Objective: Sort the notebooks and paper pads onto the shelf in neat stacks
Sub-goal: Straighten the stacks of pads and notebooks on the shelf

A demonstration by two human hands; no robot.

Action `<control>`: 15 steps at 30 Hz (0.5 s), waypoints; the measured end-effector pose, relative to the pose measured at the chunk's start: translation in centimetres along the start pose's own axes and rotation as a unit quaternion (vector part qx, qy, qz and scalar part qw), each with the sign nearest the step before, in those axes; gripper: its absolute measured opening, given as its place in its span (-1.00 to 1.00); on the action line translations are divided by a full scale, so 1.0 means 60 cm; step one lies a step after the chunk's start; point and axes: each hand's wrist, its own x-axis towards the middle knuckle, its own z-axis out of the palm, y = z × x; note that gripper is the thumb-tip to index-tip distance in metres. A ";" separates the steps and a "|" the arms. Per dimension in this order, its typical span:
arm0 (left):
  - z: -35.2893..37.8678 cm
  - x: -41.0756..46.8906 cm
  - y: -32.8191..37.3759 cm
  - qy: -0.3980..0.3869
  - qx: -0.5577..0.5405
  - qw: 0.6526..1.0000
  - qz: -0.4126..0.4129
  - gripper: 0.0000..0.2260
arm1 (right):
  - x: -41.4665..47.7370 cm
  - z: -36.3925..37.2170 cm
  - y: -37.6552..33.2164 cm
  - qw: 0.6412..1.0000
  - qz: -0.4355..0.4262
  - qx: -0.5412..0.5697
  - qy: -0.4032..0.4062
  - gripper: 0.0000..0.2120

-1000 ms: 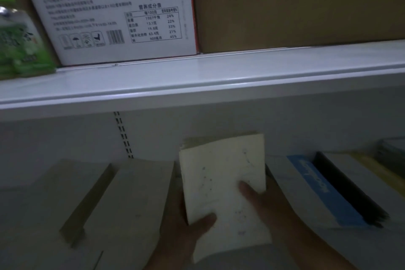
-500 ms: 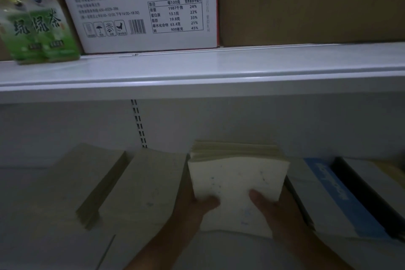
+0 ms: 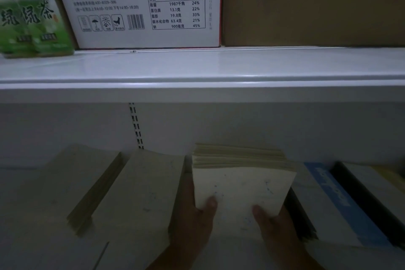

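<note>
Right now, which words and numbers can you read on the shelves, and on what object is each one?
"营养成分表": white carton
"合格证": same carton
Its table:
"能量 1987千焦 24%"
"蛋白质 13.1克 22%"
"脂肪 19.8克 33%"
"碳水化合物 63.4克 21%"
"钠 900毫克 45%"
"绿茶": green tea bottle
Too blurred: carton's address lines; lettering on the blue-striped notebook.

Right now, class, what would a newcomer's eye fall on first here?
A cream stack of paper pads, held by the left hand and right hand, fills the middle of the lower shelf. Above, a white carton with a nutrition table stands between green tea bottles and a brown box.
</note>
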 end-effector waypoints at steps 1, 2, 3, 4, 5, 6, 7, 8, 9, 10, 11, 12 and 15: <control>-0.001 0.002 -0.001 0.000 0.012 1.000 0.004 -0.52 | -0.002 -0.001 -0.005 1.000 -0.005 -0.016 0.004 -0.52; -0.001 0.007 0.003 -0.010 0.010 1.000 -0.010 -0.72 | -0.005 -0.002 -0.013 0.999 -0.015 -0.029 0.008 -0.52; -0.001 0.020 0.011 -0.028 -0.001 0.999 -0.041 -0.79 | -0.008 -0.004 -0.027 0.999 -0.026 -0.040 0.013 -0.54; 0.000 0.036 0.017 -0.057 -0.013 0.995 -0.078 -0.78 | -0.006 -0.007 -0.039 0.998 -0.028 -0.046 0.017 -0.55; 0.000 0.054 0.022 -0.090 -0.013 0.989 -0.119 -0.72 | 0.000 -0.009 -0.053 0.998 -0.020 -0.053 0.015 -0.57; 0.000 0.072 0.026 -0.131 -0.008 0.976 -0.172 -0.66 | 0.011 -0.011 -0.067 0.998 0.004 -0.066 0.004 -0.56; 0.000 0.086 0.024 -0.167 0.000 0.960 -0.224 -0.60 | 0.024 -0.011 -0.078 0.995 0.042 -0.089 -0.019 -0.52; -0.002 0.092 0.017 -0.194 -0.001 0.946 -0.260 -0.56 | 0.037 -0.010 -0.083 0.990 0.092 -0.103 -0.042 -0.46; -0.004 0.089 0.009 -0.212 -0.018 0.937 -0.276 -0.57 | 0.050 -0.008 -0.081 0.982 0.145 -0.105 -0.057 -0.39; -0.007 0.081 0.002 -0.222 -0.036 0.933 -0.280 -0.59 | 0.059 -0.004 -0.076 0.974 0.195 -0.091 -0.070 -0.33; -0.011 0.069 -0.005 -0.227 -0.039 0.932 -0.280 -0.57 | 0.068 0.001 -0.066 0.967 0.229 -0.076 -0.080 -0.32; -0.015 0.054 -0.012 -0.240 -0.026 0.926 -0.290 -0.50 | 0.074 0.006 -0.058 0.963 0.249 -0.067 -0.082 -0.31; -0.035 0.007 -0.025 -0.274 0.021 0.924 -0.266 -0.39 | 0.088 0.011 -0.043 0.955 0.273 -0.076 -0.089 -0.26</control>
